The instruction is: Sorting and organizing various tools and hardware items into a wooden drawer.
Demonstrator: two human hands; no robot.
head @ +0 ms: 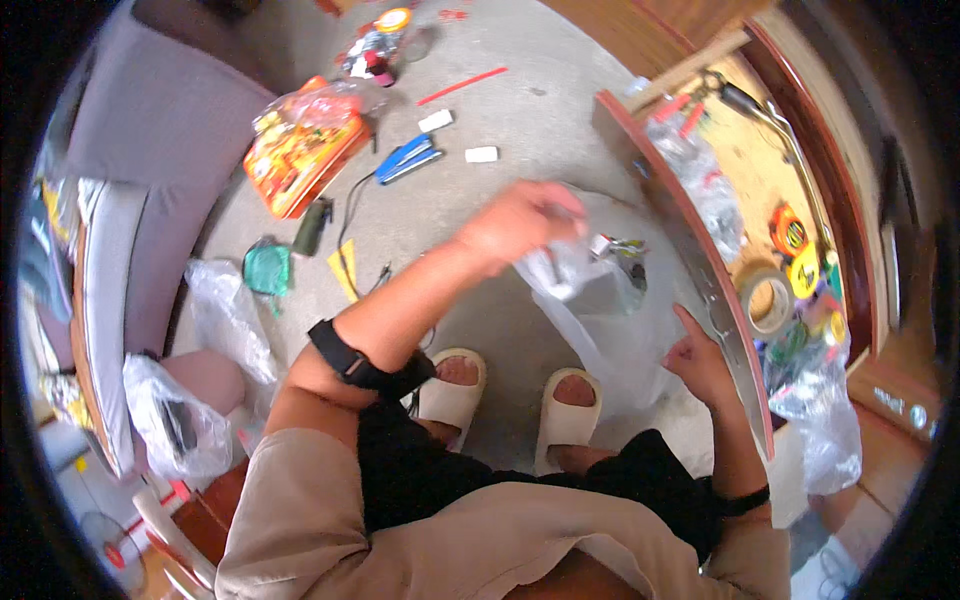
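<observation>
A translucent white plastic bag (622, 341) lies spread on the floor in front of my feet, its mouth gaping. Inside the opening are small items (619, 246), too blurred to name. My left hand (529, 217) reaches over the bag's upper left side with its fingers curled; blur hides whether anything is between them. On the bag's right side, beside the drawer front, is my right hand (701, 364), its index finger and thumb apart with nothing visible in them. A pulled-out wooden drawer (686, 217) stands close to that hand.
In the drawer are a tape roll (765, 301), an orange tape measure (788, 229) and plastic bags (817, 427). On the floor lie a blue stapler (407, 159), white blocks (481, 154), an orange box (307, 154), a dark green cylinder (310, 229) and a cable (347, 225). A grey sofa (161, 135) stands left.
</observation>
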